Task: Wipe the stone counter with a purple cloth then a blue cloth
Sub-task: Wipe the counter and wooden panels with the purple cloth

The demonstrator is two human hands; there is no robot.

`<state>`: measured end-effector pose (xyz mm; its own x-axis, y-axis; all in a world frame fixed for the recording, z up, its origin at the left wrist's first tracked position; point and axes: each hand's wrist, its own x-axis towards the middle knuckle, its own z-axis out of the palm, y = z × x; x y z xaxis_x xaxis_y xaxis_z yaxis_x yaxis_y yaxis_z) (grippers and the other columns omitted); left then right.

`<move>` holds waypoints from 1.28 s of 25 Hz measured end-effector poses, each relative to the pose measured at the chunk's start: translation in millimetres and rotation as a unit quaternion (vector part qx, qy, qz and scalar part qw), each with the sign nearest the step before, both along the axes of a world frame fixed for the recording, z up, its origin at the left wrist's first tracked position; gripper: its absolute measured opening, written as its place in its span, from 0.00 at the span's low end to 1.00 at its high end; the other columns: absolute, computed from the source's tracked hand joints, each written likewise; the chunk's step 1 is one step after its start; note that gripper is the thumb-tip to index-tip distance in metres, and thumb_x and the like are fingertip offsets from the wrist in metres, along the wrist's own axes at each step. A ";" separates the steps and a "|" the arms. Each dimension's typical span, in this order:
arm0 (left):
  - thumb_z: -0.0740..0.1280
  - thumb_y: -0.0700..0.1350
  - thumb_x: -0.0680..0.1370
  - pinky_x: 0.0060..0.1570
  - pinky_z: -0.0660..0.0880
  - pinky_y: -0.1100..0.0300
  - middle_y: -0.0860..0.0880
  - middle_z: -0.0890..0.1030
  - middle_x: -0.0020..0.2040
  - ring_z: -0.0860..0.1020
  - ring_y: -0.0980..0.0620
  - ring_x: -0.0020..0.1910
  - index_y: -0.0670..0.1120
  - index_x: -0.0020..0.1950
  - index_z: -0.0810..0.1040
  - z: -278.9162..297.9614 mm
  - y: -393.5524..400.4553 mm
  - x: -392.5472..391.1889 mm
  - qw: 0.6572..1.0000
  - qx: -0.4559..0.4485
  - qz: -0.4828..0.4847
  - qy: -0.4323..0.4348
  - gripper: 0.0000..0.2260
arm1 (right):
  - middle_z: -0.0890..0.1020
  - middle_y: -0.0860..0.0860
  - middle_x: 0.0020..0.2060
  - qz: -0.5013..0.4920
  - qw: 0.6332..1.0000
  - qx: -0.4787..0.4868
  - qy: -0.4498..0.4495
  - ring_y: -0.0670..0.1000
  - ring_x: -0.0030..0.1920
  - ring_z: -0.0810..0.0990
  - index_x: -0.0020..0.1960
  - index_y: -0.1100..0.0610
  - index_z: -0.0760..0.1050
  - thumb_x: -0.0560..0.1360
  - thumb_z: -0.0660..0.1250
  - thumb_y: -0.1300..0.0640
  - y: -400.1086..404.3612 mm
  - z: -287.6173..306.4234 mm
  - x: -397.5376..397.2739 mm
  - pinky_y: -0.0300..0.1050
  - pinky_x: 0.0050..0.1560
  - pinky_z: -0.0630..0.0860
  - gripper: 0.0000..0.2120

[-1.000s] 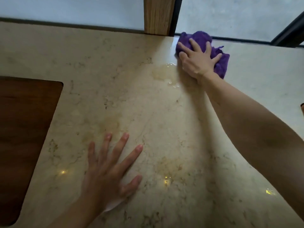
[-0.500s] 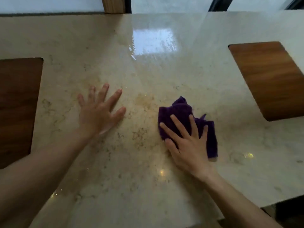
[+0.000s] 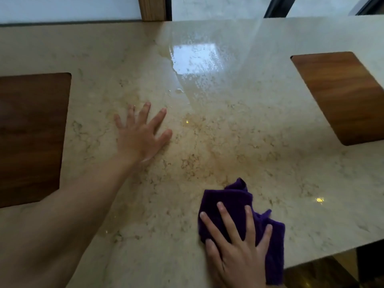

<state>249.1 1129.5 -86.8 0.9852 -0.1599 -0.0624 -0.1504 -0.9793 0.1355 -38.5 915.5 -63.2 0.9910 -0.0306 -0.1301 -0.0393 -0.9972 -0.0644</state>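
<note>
1. The counter point(image 3: 239, 142) is seen from above: pale beige stone with brown veining, filling most of the view.
2. The purple cloth point(image 3: 232, 200) lies bunched on the counter at about 5 o'clock, near the front edge.
3. The cloth is pressed flat by the right hand point(image 3: 239, 252), whose fingers are straight and spread wide across it (nothing is gripped; the palm lies over the cloth's near part).
4. The left hand point(image 3: 141, 138) is laid flat on bare stone at about 9 o'clock from centre, fingers straight and fanned, holding nothing; it is well apart from the cloth.
5. A wet patch point(image 3: 195, 65) is seen at about 12 o'clock, shining with a bright square reflection (droplets trail down from it toward the centre).
6. Two dark wood panels are set into the stone: one point(image 3: 31, 138) at 9 o'clock, one point(image 3: 340, 96) at 2 o'clock.
7. A wooden post point(image 3: 152, 8) stands behind the far edge at 12 o'clock.
8. No brand, label or writing can be read on anything.
</note>
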 end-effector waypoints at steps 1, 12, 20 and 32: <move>0.42 0.75 0.73 0.71 0.43 0.28 0.52 0.50 0.82 0.47 0.38 0.80 0.68 0.78 0.48 1.7 -1.0 -1.7 1.000 -0.003 -0.002 0.001 0.33 | 0.67 0.44 0.75 -0.011 1.000 0.021 -0.007 0.65 0.75 0.60 0.73 0.33 0.64 0.75 0.55 0.37 -1.7 -0.8 27.9 0.84 0.64 0.52 0.25; 0.53 0.70 0.76 0.69 0.51 0.25 0.46 0.60 0.81 0.56 0.33 0.78 0.61 0.79 0.60 8.3 -2.7 -7.2 0.998 0.013 -0.040 -0.037 0.32 | 0.50 0.39 0.80 -0.117 0.988 0.101 0.010 0.63 0.78 0.38 0.74 0.28 0.52 0.79 0.44 0.40 -22.0 4.9 534.2 0.83 0.63 0.36 0.24; 0.61 0.68 0.73 0.69 0.52 0.25 0.47 0.61 0.80 0.57 0.33 0.78 0.61 0.77 0.64 2.1 -2.4 -5.6 0.998 0.002 -0.018 -0.067 0.33 | 0.54 0.39 0.79 0.083 0.992 0.089 0.023 0.62 0.79 0.42 0.71 0.25 0.54 0.77 0.40 0.35 38.2 3.1 637.1 0.79 0.67 0.36 0.23; 0.50 0.63 0.74 0.71 0.51 0.29 0.46 0.63 0.79 0.58 0.35 0.77 0.55 0.76 0.62 9.1 -2.8 -4.1 1.000 0.000 0.008 -0.020 0.31 | 0.51 0.34 0.78 0.163 0.984 0.071 0.004 0.56 0.79 0.39 0.74 0.25 0.50 0.80 0.40 0.35 -19.9 5.4 193.3 0.74 0.72 0.42 0.22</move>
<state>245.1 1126.7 -77.7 0.9893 -0.1440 -0.0234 -0.1398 -0.9816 0.1297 154.7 895.6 -57.9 0.9443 0.3068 -0.1188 0.2792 -0.9382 -0.2044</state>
